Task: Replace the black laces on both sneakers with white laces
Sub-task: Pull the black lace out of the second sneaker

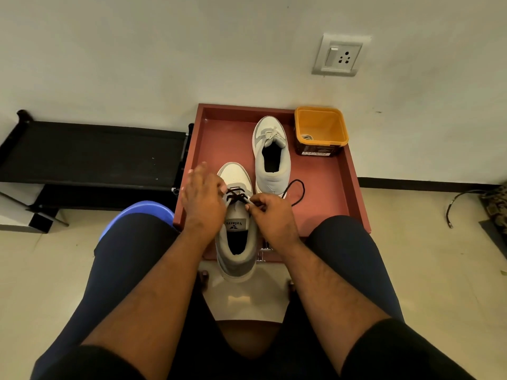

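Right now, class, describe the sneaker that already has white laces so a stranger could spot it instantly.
Find the reddish-brown tray against the wall. Two grey-and-white sneakers sit on it; take the far sneaker, beside the orange tub. Its laces are white, while the near sneaker has black ones.

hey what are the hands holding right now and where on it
The right hand pinches the black lace where it leaves the near sneaker's eyelets. The left hand rests on that sneaker's side; whether it grips cannot be told.
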`<state>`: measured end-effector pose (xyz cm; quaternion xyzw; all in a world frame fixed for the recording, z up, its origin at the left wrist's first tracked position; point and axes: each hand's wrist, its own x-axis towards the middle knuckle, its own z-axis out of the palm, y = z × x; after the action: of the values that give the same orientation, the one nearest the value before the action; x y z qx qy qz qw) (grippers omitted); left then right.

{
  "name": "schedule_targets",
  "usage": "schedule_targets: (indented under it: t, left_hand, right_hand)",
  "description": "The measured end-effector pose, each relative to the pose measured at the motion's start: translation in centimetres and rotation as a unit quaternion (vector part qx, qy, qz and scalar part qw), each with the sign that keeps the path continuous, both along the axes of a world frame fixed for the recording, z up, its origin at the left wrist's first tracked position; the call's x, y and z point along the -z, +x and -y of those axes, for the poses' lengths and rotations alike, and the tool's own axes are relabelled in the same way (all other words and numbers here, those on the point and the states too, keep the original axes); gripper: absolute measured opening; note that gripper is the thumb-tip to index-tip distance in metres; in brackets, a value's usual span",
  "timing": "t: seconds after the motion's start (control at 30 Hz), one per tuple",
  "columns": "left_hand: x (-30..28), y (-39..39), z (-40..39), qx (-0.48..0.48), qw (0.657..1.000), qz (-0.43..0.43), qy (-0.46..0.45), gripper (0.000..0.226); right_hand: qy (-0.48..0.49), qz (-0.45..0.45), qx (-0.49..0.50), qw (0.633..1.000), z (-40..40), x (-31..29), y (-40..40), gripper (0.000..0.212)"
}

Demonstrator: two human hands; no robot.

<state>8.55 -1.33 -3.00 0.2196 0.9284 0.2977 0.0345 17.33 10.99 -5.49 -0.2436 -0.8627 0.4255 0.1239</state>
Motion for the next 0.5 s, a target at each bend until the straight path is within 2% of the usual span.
schedule_targets:
  t: [0.03, 0.1, 0.17, 0.2, 0.27, 0.33, 0.43, 0.5]
  left_hand:
    - [-0.3, -0.3, 0.2, -0.057, 0.995, -0.005, 0.087, 0.020]
    - [-1.3, -1.0, 0.9, -0.172, 0.959, 0.006, 0.227, 0.020]
    - [-1.7, -1.8, 1.7, -0.261, 0.923, 0.017, 0.283, 0.020]
    - [-1.7, -2.0, 2.0, -0.277, 0.919, 0.018, 0.279, 0.024]
    - [-1.3, -1.8, 2.2, -0.233, 0.951, 0.001, 0.203, 0.038]
    - [-1.1, -0.7, 1.7, -0.123, 0.989, 0.002, 0.084, 0.039]
    - [-1.0, 0.7, 0.8, -0.047, 0.995, -0.005, -0.086, 0.053]
    - [-1.0, 0.4, 0.7, -0.022, 0.993, 0.012, -0.118, 0.047]
  right_hand:
    - [0.002, 0.005, 0.008, 1.000, -0.1, 0.1, 0.0, 0.021]
    - [0.000, 0.013, 0.023, 1.000, -0.2, 0.2, 0.1, 0.026]
    - [-0.013, 0.015, 0.029, 0.999, -0.1, 0.1, 0.3, 0.025]
    - [-0.018, 0.013, 0.030, 0.999, -0.1, 0.0, 0.4, 0.024]
    - [-0.018, 0.006, 0.031, 0.999, 0.1, -0.1, 0.4, 0.021]
    - [-0.003, 0.006, 0.025, 1.000, 0.3, -0.2, 0.3, 0.019]
    - [0.016, 0.011, 0.014, 1.000, 0.2, -0.2, 0.3, 0.019]
    - [0.023, 0.012, 0.010, 1.000, 0.1, -0.2, 0.4, 0.018]
